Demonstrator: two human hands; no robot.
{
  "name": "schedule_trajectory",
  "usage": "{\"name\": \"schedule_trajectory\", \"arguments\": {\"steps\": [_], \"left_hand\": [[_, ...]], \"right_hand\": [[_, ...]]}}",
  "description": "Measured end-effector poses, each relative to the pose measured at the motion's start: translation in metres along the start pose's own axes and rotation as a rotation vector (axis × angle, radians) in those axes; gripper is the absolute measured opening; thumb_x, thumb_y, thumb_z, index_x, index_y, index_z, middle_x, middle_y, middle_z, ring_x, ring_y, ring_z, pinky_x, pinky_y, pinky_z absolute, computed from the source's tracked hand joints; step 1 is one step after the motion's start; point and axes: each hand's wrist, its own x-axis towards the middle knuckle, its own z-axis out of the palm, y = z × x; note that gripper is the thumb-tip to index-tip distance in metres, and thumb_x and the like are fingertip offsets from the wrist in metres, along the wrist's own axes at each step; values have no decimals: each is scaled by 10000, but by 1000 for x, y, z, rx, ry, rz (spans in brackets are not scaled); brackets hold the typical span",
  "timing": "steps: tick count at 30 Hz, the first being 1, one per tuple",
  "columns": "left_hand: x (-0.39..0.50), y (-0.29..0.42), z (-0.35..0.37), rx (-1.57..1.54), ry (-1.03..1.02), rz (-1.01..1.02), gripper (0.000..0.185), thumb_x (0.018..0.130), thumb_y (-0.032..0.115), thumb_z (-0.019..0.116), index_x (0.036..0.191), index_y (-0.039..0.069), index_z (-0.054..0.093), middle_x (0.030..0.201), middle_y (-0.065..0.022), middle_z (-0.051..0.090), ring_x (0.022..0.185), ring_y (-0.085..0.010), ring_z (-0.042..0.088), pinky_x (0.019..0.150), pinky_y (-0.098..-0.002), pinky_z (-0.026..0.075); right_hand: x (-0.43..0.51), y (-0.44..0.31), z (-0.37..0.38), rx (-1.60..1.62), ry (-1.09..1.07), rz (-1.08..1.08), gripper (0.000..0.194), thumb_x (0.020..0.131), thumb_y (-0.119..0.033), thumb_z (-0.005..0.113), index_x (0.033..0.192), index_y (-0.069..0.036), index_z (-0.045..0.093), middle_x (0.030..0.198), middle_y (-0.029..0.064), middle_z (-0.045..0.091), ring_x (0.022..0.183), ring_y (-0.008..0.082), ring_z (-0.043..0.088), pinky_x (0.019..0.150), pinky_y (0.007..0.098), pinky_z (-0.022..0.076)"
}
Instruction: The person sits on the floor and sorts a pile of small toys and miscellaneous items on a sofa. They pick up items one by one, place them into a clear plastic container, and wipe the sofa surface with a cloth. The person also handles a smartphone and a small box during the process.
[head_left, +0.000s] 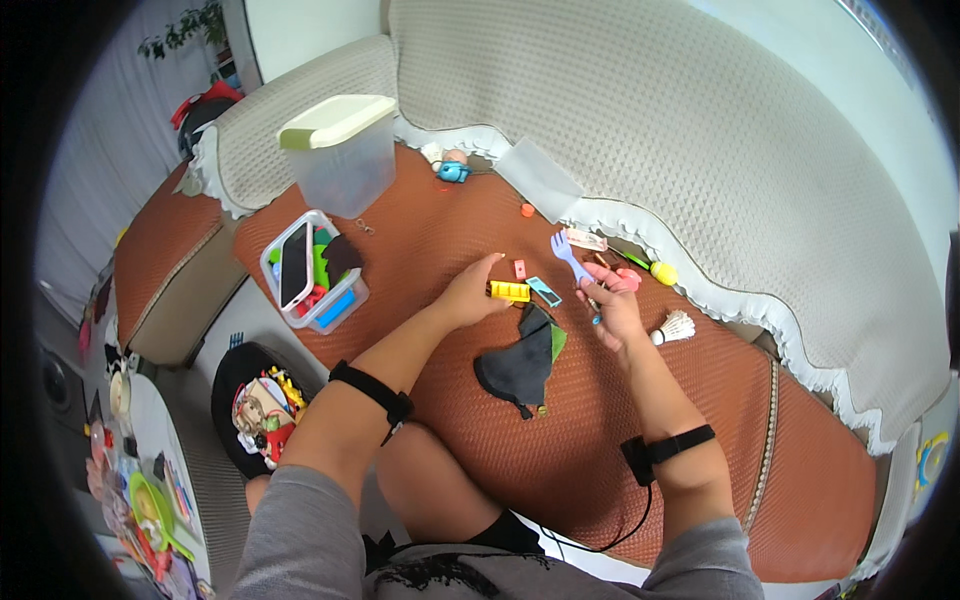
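My left hand (474, 292) is at a small yellow plastic piece (510, 291), which lies between its thumb and fingers; whether it is gripped or only touched I cannot tell. In my right hand (613, 304) is a lavender plastic fork (571, 256), tines pointing up and left. A thin object with a blue tip (597, 319) also shows at that palm. Between the hands lie a small pink block (520, 269) and a light-blue rectangular piece (544, 292). Nearer my body, a dark grey cloth piece (517, 367) with a green part rests on the brown woven sofa cover (465, 420).
An open clear box (360, 296) of coloured items with a phone (296, 264) on top stands left, before a tall lidded plastic bin (345, 165). A shuttlecock (675, 328), a yellow-green toy (663, 273) and a clear sheet (538, 180) lie near the backrest.
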Motion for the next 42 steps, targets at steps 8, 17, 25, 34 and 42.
{"name": "schedule_trajectory", "arguments": {"steps": [8,17,25,34,42], "left_hand": [[-65,83,-20,-1387,-24,-282,607,957,543,352,1362,93,391,1344,-127,442,1208,-270,461,1040,-451,334],[-193,37,-90,-1005,350,-268,224,969,294,498,1015,93,583,819,34,539,741,-70,507,661,-231,450],[-318,-36,-131,-1539,767,-250,276,986,373,406,842,159,503,749,33,524,734,-140,521,801,-442,440],[-414,-160,-163,-1508,1146,-582,243,980,238,435,1124,69,534,1026,-76,606,863,-224,613,752,-372,553],[-461,-246,-158,-1134,1304,-810,312,954,170,441,1245,72,498,1118,-101,569,843,-237,600,646,-388,530]], "right_hand": [[-45,-33,109,330,-388,200,286,891,-18,565,1172,33,542,985,107,624,833,153,611,769,249,541],[-77,42,229,337,-518,467,255,928,-79,515,1163,14,547,1025,85,604,856,164,592,790,277,533],[-122,171,349,104,-581,708,220,904,-66,540,1114,-10,572,1033,85,607,869,180,580,821,299,492],[-149,274,453,-197,-959,702,274,926,-203,532,1177,-96,555,1030,9,581,890,111,506,797,279,400],[-125,321,459,-632,-809,755,377,873,-196,559,1234,-95,517,1194,72,525,1140,217,451,972,380,334]]}}
